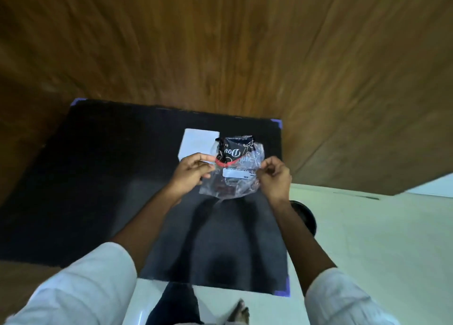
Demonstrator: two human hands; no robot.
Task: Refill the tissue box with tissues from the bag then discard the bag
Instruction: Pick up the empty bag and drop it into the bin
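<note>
A clear plastic tissue bag (232,177) with dark printed panels, a red band and a white label hangs above the black table (110,177). My left hand (192,172) pinches its left edge and my right hand (274,177) pinches its right edge, so the bag is stretched between them. It looks flat and crumpled; I cannot tell whether tissues are inside. Behind the bag a white block (196,142), the tissue box or a tissue stack, rests on the table, partly hidden by the bag and my left hand.
The black table has purple tape at its corners (280,123). A wooden wall (220,42) stands behind it. To the right lies pale floor with a dark round object (305,216) beside the table edge. My bare foot (241,312) shows at the bottom.
</note>
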